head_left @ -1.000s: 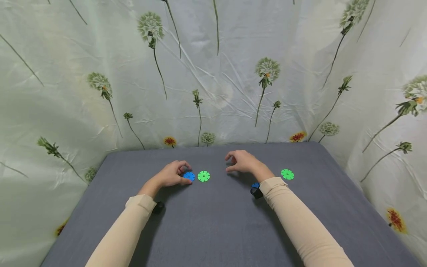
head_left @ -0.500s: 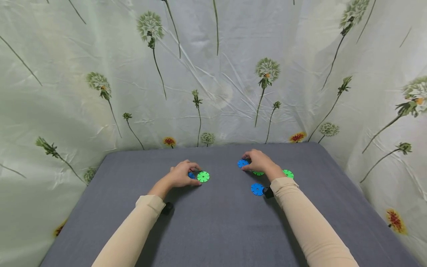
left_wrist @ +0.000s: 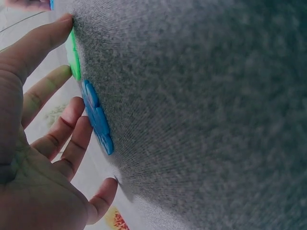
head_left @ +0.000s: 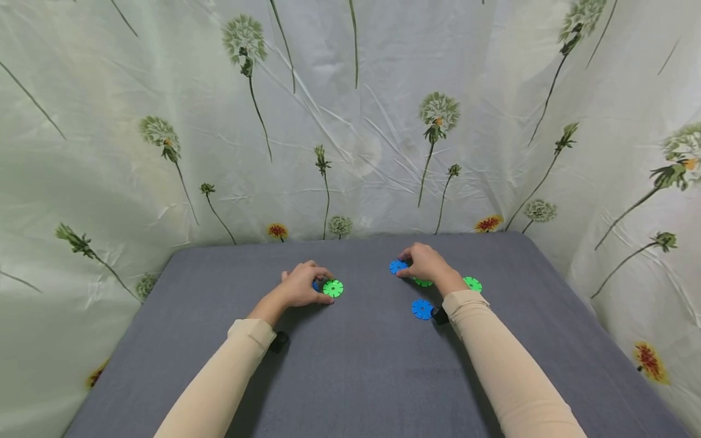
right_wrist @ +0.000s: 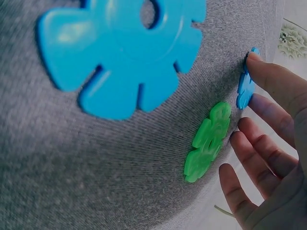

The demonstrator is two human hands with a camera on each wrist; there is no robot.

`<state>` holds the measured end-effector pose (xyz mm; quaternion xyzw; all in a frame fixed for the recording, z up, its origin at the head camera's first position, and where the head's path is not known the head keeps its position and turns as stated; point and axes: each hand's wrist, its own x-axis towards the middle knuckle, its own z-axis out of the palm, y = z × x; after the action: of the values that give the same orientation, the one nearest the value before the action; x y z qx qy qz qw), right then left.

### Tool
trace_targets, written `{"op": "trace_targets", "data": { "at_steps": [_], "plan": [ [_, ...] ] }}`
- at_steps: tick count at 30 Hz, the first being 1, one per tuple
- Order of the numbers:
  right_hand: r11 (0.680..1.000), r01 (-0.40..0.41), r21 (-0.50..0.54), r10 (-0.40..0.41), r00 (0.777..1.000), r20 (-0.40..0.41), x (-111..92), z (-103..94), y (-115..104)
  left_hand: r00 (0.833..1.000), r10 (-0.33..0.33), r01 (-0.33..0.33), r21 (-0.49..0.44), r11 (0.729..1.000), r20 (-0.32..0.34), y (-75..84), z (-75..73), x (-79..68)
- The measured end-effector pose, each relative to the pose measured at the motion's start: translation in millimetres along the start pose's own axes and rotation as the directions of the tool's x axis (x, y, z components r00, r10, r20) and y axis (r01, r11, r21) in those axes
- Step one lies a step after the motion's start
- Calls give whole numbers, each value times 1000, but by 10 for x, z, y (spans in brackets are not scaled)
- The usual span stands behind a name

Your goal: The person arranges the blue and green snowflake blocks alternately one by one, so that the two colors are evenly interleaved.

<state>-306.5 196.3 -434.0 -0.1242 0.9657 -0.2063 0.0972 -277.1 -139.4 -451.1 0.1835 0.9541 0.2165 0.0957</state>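
My left hand [head_left: 303, 286] pinches a green notched plastic disc [head_left: 333, 283] lying on the grey cloth, thumb at its near edge and index finger at its far edge. Below the other fingers lies a blue notched disc [left_wrist: 98, 120], mostly covered by the hand in the head view. Over on the right, my right hand [head_left: 429, 266] has thumb and index finger on opposite edges of a second blue disc [head_left: 397, 266]. Another green disc [right_wrist: 206, 148] lies under its remaining fingers, partly hidden from the head view.
Nearer me, beside the right wrist camera [head_left: 440, 315], lies a third blue disc [head_left: 422, 304]. One more green disc [head_left: 473, 284] shows past the right forearm. The grey table [head_left: 350, 377] ends at a flower-printed curtain [head_left: 372, 121] behind.
My left hand has slid right from the blue disc to the green one. My right hand has moved right, and its thumb and finger now grip a blue disc. Little differs in the last half second.
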Motion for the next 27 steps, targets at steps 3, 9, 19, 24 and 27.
{"op": "trace_targets", "data": {
  "at_steps": [3, 9, 19, 24, 27],
  "plan": [
    [1000, -2, 1, 2, 1000, -3, 6, 2, -11, 1000, -2, 2, 3, 1000, 0, -4, 5, 9],
    [1000, 1, -19, -1, 1000, -7, 12, -5, -26, 1000, -7, 7, 20, 1000, -1, 7, 1, 26],
    [997, 26, -66, -28, 999, -22, 20, 14, -70, 1000, -27, 27, 34, 999, 0, 77, -36, 17],
    [994, 44, -100, -50, 997, -58, -16, 57, -64, 999, -53, 53, 58, 997, 3, 97, -17, 28],
    [989, 60, -135, -72, 994, -87, -35, 75, -78, 997, -81, 81, 70, 994, -1, 120, -15, 43]
  ]
}}
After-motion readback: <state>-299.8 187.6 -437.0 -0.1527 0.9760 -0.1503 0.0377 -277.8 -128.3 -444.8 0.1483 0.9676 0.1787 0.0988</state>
